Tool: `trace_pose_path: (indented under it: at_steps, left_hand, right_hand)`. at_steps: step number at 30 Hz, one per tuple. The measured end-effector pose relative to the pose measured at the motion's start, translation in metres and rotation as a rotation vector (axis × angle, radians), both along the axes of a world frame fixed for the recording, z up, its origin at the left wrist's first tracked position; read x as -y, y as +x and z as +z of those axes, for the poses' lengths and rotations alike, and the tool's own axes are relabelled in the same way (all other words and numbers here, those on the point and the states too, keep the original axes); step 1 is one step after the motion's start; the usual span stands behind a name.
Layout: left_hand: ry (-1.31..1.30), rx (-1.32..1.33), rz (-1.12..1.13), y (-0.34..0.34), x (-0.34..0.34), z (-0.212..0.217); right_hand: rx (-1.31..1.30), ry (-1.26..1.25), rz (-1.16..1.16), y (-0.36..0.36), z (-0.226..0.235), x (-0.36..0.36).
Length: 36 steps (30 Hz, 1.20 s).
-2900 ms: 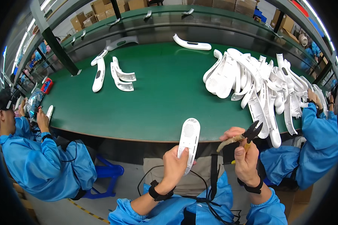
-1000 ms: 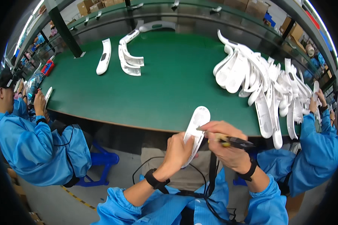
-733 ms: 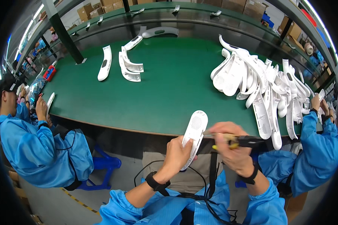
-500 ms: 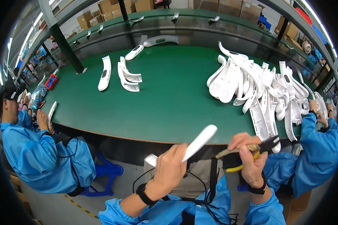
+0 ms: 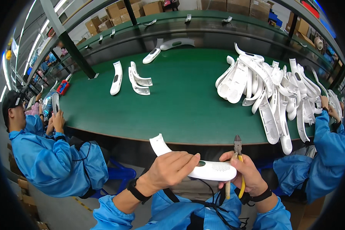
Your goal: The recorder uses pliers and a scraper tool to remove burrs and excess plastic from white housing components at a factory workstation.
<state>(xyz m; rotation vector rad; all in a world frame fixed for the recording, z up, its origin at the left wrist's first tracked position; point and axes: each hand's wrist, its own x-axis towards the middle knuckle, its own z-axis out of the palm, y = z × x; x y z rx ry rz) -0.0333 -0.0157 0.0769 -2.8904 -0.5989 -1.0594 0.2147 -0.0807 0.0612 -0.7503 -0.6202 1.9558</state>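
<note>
One green worktop (image 5: 180,99) fills the upper view, curved by the lens. On its right side lies one large pile (image 5: 272,92) of white shells, too overlapped to count. At upper left lie three separate white parts (image 5: 131,76): one long piece and two curved ones just beside it. Two more pieces (image 5: 168,48) rest near the far edge. Two co-workers in blue coats sit at the sides: one at left (image 5: 46,153), holding a flat object, and one at right (image 5: 326,153), a hand at the pile.

In front of the near edge, below the worktop, one white shell (image 5: 203,168) is held level between both hands. The left hand (image 5: 170,172) is wrapped over its middle, fingers closed on it. The right hand (image 5: 245,174) touches the shell's rounded end and is clamped on one pair of cutters (image 5: 237,161) with yellow grips, tip pointing up. Each wrist wears one black strap.
</note>
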Motion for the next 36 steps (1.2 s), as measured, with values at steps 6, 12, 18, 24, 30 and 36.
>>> trace_pose_path:
  at_steps: [6, 12, 18, 24, 30, 36]
  left_hand:
    - [-0.023, 0.128, 0.003, -0.003, 0.005, -0.014]
    - [0.021, 0.169, 0.035, -0.009, -0.001, -0.014]
    - [0.128, 0.063, 0.051, -0.009, -0.019, 0.000]
    - [0.243, 0.017, -0.039, -0.005, -0.055, 0.017]
    - [-0.084, -0.087, 0.332, 0.021, -0.192, 0.051]
    - [-0.630, 0.041, 0.658, 0.059, -0.387, 0.024]
  right_hand:
    - [-0.130, -0.116, -0.047, 0.003, -0.006, 0.005]
    - [-0.145, -0.122, -0.039, 0.003, -0.011, 0.001]
    - [0.038, -0.008, -0.122, 0.005, -0.009, -0.004]
    - [0.134, -0.030, -0.096, 0.017, 0.006, -0.024]
    - [0.537, 0.785, -0.835, 0.034, -0.009, -0.056]
    - [0.886, 0.875, -0.666, 0.028, -0.044, -0.094]
